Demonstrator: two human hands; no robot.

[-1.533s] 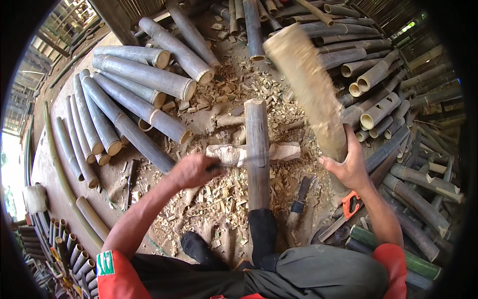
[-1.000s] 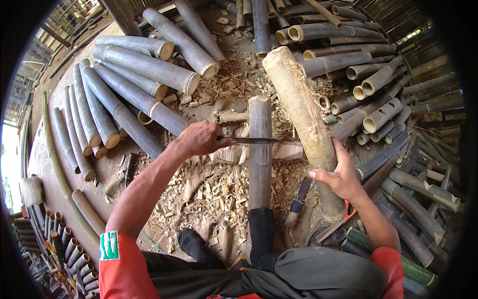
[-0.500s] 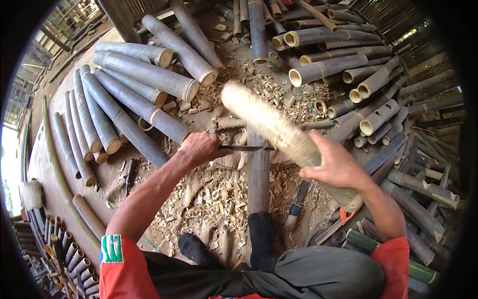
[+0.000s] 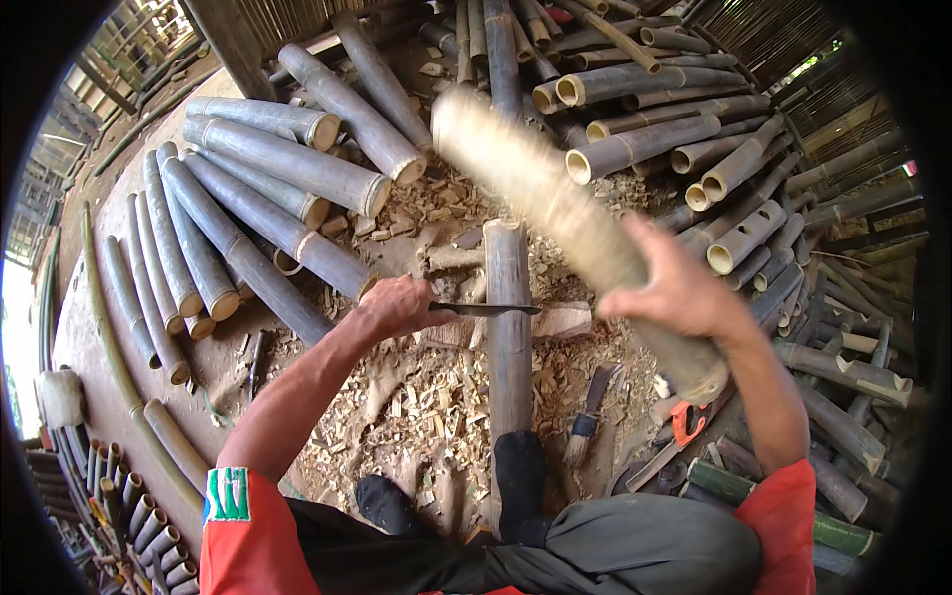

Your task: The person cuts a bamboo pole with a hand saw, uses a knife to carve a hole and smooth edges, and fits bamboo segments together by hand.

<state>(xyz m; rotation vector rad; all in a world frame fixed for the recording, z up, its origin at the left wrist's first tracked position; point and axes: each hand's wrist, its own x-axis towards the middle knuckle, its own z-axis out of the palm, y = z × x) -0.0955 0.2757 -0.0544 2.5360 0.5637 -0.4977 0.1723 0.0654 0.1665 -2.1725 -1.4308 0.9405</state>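
Note:
My left hand is closed round the handle of a knife. The dark blade lies crosswise over a grey bamboo tube. A wooden block is under the tube, whose near end meets my black-socked foot. In my right hand is a thick pale wooden club, slanting above the tube to its right. The club's far end is smeared by motion and apart from the blade.
Cut bamboo tubes fan out at the far left, with another pile at the far right. Wood chips cover the ground. A brush and an orange-handled saw lie near my right knee.
The club has shifted farther off, away from the blade, and the tube's far end now shows. My left hand and the knife stay on the tube.

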